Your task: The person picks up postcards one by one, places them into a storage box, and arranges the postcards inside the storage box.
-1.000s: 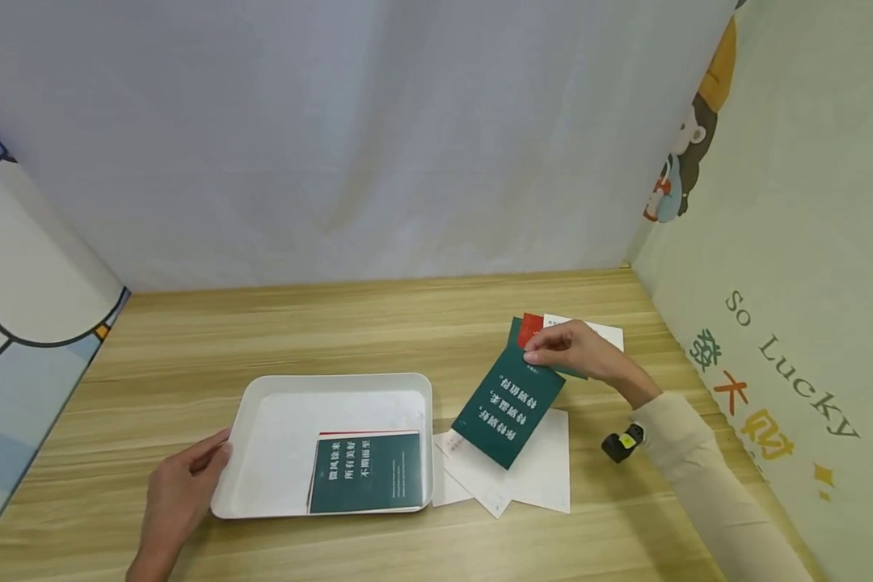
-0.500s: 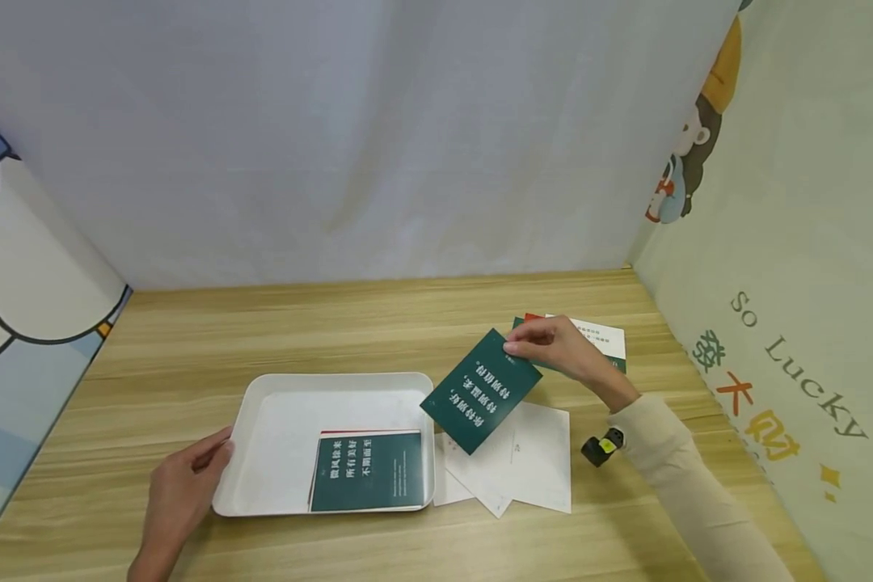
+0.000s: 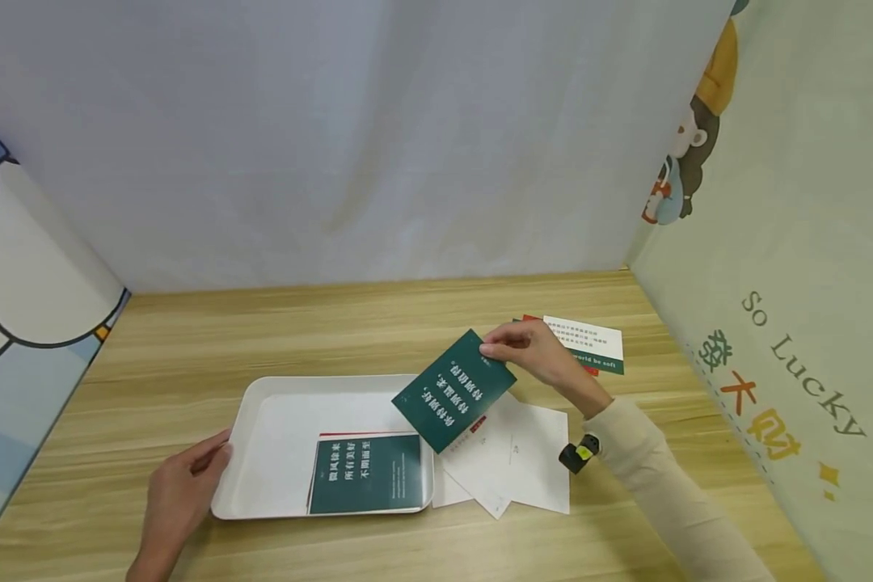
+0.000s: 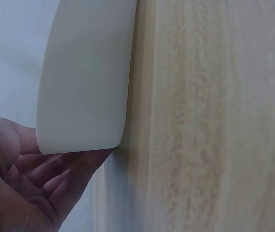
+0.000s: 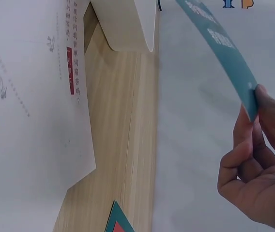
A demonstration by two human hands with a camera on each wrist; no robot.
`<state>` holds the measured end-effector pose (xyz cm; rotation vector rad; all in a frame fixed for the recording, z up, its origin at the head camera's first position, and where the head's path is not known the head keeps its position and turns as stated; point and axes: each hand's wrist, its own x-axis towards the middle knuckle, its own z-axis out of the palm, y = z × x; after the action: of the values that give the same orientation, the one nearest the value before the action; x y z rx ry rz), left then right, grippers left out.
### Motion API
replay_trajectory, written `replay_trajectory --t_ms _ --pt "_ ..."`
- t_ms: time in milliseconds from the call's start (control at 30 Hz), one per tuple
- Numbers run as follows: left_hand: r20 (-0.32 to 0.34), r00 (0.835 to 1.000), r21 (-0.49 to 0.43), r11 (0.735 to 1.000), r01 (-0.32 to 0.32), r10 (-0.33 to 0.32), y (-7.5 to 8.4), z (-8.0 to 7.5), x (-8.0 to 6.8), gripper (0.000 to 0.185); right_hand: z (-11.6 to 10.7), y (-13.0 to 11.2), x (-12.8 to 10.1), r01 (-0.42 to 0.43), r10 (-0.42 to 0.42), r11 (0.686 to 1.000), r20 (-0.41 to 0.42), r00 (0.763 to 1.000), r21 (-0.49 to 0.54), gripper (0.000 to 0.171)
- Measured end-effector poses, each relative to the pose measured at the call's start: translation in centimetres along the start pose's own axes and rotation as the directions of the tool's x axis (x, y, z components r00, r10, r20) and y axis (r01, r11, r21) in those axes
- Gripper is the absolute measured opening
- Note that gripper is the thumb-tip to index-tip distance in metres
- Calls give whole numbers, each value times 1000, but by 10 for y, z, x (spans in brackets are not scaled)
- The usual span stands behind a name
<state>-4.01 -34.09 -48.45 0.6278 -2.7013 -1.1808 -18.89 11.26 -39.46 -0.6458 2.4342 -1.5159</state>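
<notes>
The right hand [image 3: 534, 356] pinched the top corner of a green card [image 3: 453, 390] between thumb and fingers [image 5: 253, 145], holding it tilted in the air above the right rim of the white tray [image 3: 276, 420] and the white sheets [image 3: 524, 461] beside it. The left hand [image 3: 182, 493] rested against the tray's near-left corner, fingers [image 4: 74, 169] loosely extended along its outer wall and touching it. Inside the tray, at its near-right corner, lay another green card [image 3: 367, 473] on top of a red-edged one. The tray sat toward the near edge of the worktop [image 3: 262, 331], left of centre. Behind the right hand, toward the far-right corner, a small spread of cards [image 3: 589, 343] lay flat, the top one white with a green band.
</notes>
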Motion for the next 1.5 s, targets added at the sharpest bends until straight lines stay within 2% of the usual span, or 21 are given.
replay_trajectory --t_ms 200,833,1167,1500 --pt "-3 1000 0 1000 -11 11 0 2 0 31 14 -2 5 -27 27 1000 -7 1000 11 18" --pt "-4 1000 9 1000 -20 20 1 0 -1 30 57 -14 15 28 -29 999 21 999 36 17" --pt "-10 999 0 999 -44 44 0 -3 -1 31 86 -15 17 -22 21 998 23 1000 59 18" --pt "-20 998 -20 998 -55 55 1 -5 -3 30 110 -13 20 -9 9 1000 -11 1000 8 16"
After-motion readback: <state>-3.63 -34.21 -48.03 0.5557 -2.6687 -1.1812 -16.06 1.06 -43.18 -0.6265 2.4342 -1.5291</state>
